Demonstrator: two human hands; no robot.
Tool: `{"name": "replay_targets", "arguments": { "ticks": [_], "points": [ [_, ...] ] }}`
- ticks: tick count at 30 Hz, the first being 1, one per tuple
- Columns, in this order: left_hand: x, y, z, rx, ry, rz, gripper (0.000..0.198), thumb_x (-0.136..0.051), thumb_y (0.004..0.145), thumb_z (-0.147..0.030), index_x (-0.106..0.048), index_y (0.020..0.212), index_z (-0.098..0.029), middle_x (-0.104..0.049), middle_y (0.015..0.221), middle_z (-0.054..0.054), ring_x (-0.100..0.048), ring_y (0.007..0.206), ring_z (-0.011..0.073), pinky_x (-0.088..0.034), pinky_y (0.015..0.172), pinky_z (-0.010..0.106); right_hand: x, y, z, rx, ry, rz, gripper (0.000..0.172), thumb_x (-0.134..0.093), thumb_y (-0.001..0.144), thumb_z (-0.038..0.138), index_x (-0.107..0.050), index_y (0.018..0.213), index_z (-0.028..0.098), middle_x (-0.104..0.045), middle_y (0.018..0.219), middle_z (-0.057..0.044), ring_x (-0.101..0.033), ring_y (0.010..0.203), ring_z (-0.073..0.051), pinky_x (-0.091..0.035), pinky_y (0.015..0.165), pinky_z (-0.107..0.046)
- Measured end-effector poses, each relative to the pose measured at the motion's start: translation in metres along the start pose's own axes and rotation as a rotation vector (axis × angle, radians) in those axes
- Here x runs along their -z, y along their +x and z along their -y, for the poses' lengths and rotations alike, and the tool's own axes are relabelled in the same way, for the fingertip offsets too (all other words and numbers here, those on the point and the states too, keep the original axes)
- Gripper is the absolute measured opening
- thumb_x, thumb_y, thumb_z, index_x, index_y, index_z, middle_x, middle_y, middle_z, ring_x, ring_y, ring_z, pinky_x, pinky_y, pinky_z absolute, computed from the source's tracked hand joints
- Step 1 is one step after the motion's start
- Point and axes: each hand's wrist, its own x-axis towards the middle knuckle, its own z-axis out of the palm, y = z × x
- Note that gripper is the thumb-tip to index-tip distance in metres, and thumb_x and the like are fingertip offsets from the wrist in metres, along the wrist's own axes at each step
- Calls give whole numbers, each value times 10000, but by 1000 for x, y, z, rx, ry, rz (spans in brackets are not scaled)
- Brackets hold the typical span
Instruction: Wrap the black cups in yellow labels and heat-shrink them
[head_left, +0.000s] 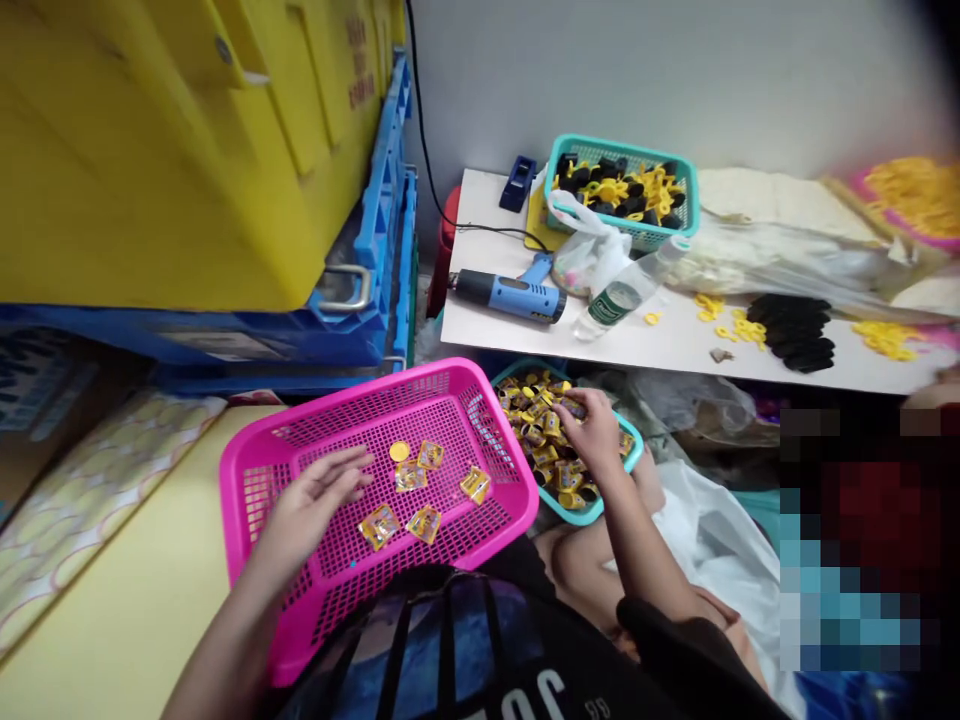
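A pink plastic mesh basket [375, 420] rests across my lap with several small yellow foil sachets [410, 477] scattered on its floor. My left hand [319, 495] hovers low over this basket, fingers apart, holding nothing, close to the sachets. A teal basket [592, 505] heaped with similar sachets [536, 430] sits beyond it, by my knees. My right hand [589, 430] is curled down into that heap, touching the sachets. Its fingers hide whether one is gripped.
A white table [630, 345] ahead carries a blue heat gun [510, 293], a plastic bottle [619, 295], a teal basket of black and yellow parts [622, 190] and rows of black pieces. A yellow bin [165, 150] stacks on blue crates [375, 250] at left. A pixelated patch covers the lower right.
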Motion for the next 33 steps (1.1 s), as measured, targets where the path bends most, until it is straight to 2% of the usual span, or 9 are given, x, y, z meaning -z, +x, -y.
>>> {"name": "replay_targets", "arguments": {
  "ticks": [4, 9, 12, 16, 18, 21, 23, 27, 33],
  "points": [
    [9, -2, 3, -52, 1, -81, 550, -746, 711, -539, -658, 1111, -172, -712, 1160, 144, -704, 966, 247, -572, 895, 416, -29, -9, -45, -33, -117, 77, 352, -542, 901, 356, -634, 1134, 109, -630, 1190, -190, -550, 1139, -309, -414, 993, -489],
    [9, -10, 10, -72, 52, -41, 449, -680, 774, -510, -667, 1090, -192, -724, 1126, 116, -706, 942, 234, -574, 862, 393, -49, -34, -52, -72, -199, 108, 442, -359, 960, 307, -589, 1286, 117, -503, 1408, -185, -336, 1374, -367, -247, 1077, -620],
    [13, -15, 17, -100, 358, -30, 299, -613, 826, -422, -691, 1017, -205, -736, 1054, 90, -697, 922, 240, -556, 869, 417, -40, -35, -38, -81, -202, -5, 498, -334, 961, 369, -571, 1307, 102, -446, 1446, -213, -308, 1382, -385, -269, 1057, -637],
    [7, -22, 31, -145, 933, 135, 234, -582, 850, -308, -688, 1026, -197, -700, 1089, 109, -640, 1029, 283, -501, 920, 449, -20, -20, 21, 143, -15, -149, 435, -374, 964, 402, -597, 1239, 149, -594, 1273, -174, -511, 1214, -304, -357, 1043, -541],
    [-1, -25, 41, -136, 1074, 209, 240, -578, 853, -282, -665, 1042, -163, -663, 1126, 137, -616, 1053, 287, -495, 905, 423, -19, -16, 64, 272, 107, -18, 376, -396, 969, 383, -621, 1171, 160, -659, 1126, -151, -586, 1083, -268, -425, 983, -475],
    [-11, -27, 53, -113, 1116, 262, 149, -521, 861, -190, -659, 892, -141, -665, 976, 122, -625, 954, 256, -493, 856, 378, -36, -19, 125, 464, 129, 504, 272, -447, 966, 331, -658, 1081, 203, -686, 1033, -102, -619, 994, -242, -465, 934, -416],
    [-12, -26, 57, -121, 1101, 270, 183, -470, 878, -156, -651, 861, -145, -664, 930, 110, -622, 936, 244, -483, 860, 370, -55, -24, 151, 476, 8, 739, 211, -537, 930, 311, -662, 1057, 199, -672, 1040, -112, -602, 1026, -265, -455, 942, -423],
    [-5, -26, 65, -144, 1079, 315, 224, -517, 870, -179, -667, 1036, -181, -648, 1023, 94, -603, 1005, 241, -474, 870, 350, -89, -33, 165, 333, -120, 766, 278, -631, 821, 138, -616, 1098, 139, -614, 1116, -189, -594, 1004, -294, -471, 835, -405],
    [-4, -25, 72, -118, 1073, 341, 301, -536, 873, -214, -701, 1125, -222, -612, 939, 89, -631, 864, 236, -507, 736, 319, -91, -21, 153, 195, 13, 855, 137, -672, 789, 166, -607, 909, 173, -675, 831, -57, -625, 768, -191, -462, 696, -296]
  ]
}}
